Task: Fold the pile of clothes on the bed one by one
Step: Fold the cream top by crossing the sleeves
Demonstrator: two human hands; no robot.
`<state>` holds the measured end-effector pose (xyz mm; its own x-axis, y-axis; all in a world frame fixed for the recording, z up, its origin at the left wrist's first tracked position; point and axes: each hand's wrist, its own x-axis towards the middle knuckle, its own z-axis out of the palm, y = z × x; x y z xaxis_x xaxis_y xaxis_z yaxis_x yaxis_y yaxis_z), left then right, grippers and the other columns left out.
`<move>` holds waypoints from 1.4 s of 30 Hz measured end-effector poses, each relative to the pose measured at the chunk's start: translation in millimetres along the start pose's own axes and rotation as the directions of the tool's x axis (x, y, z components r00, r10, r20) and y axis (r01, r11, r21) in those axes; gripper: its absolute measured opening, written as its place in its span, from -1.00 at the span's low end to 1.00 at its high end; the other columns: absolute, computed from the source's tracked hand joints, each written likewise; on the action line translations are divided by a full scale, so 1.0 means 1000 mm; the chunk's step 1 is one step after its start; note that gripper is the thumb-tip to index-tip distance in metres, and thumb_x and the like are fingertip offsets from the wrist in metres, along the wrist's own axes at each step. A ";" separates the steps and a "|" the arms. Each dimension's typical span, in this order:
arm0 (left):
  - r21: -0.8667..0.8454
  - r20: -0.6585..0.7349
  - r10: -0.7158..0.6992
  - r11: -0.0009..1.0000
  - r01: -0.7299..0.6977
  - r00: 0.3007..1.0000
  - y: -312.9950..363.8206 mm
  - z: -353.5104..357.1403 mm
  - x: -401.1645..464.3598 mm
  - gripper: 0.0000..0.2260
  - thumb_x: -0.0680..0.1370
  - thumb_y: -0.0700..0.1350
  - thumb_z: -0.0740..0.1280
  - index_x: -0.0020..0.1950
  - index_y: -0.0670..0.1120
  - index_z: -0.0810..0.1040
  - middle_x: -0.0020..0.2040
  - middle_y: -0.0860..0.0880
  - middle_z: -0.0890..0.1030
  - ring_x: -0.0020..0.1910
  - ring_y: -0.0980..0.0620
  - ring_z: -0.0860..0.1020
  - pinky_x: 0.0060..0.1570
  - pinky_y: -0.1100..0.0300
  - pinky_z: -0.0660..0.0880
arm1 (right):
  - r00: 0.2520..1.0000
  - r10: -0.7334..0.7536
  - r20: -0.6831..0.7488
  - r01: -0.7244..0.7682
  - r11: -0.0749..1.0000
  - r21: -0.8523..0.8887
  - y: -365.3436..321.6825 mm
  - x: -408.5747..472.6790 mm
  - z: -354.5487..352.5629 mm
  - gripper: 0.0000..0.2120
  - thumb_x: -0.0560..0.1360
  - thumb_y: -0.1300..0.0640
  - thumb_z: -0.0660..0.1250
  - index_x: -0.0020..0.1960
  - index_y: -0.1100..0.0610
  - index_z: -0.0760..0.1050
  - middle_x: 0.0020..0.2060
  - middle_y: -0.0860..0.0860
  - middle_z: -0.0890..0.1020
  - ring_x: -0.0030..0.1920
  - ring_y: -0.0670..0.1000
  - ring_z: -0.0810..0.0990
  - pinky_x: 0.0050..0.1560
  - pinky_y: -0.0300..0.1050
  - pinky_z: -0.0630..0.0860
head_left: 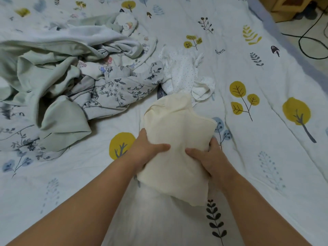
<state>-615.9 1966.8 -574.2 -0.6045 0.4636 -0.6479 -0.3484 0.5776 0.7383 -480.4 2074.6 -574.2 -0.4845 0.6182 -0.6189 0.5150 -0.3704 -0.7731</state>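
While the rumpled pile of clothes (76, 77) crowds the tree-print bed (266, 157) beyond, left hand (147, 151) and right hand (211, 158) each clamp the soft cream cloth (177, 132), thumbs on top.

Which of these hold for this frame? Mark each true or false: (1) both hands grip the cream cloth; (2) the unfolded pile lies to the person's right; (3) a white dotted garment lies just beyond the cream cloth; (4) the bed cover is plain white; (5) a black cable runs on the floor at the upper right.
1. True. The left hand and the right hand both grip the cream cloth, thumbs on top.
2. False. The unfolded pile lies to the person's left.
3. True. The white dotted garment lies just beyond the cream cloth.
4. False. The bed cover is printed with trees and leaves.
5. True. The black cable loops on the floor there.
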 end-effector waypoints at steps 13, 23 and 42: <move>-0.394 0.188 0.083 0.919 -0.002 0.979 0.011 -0.029 -0.074 -0.65 0.44 -0.39 0.35 0.09 0.00 0.49 -0.14 -0.06 0.69 -0.22 -0.08 0.66 -0.25 0.05 0.61 | 0.990 -0.124 0.066 0.113 0.983 0.143 -0.012 -0.071 -0.008 -0.54 0.41 0.26 0.38 0.20 -0.14 0.43 0.07 -0.05 0.63 0.07 0.08 0.60 0.10 0.17 0.55; -0.497 0.165 0.228 0.860 -0.119 0.960 0.081 -0.077 -0.174 -0.49 0.32 -0.37 0.43 0.17 0.03 0.46 -0.03 -0.08 0.69 -0.10 -0.11 0.66 -0.16 0.01 0.61 | 0.954 -0.250 0.164 0.228 0.963 0.141 -0.108 -0.166 -0.012 -0.56 0.43 0.29 0.36 0.23 -0.06 0.44 0.05 -0.04 0.64 0.05 0.04 0.62 0.10 0.13 0.55; -0.581 -0.174 0.213 0.766 -0.275 0.961 0.060 -0.277 -0.352 -0.54 0.35 -0.37 0.42 0.15 0.01 0.47 -0.02 -0.12 0.67 -0.13 -0.12 0.66 -0.29 0.07 0.60 | 0.828 -0.325 0.456 0.286 0.946 0.155 -0.173 -0.328 0.161 -0.53 0.46 0.38 0.29 0.26 -0.02 0.40 0.09 0.00 0.63 0.08 0.06 0.61 0.14 0.15 0.52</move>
<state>-622.5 1651.6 -249.5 -0.7798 0.4521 -0.4330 -0.5170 -0.0751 0.8527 -524.4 1823.9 -259.7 -0.8913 0.3165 -0.3246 0.2388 -0.2807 -0.9296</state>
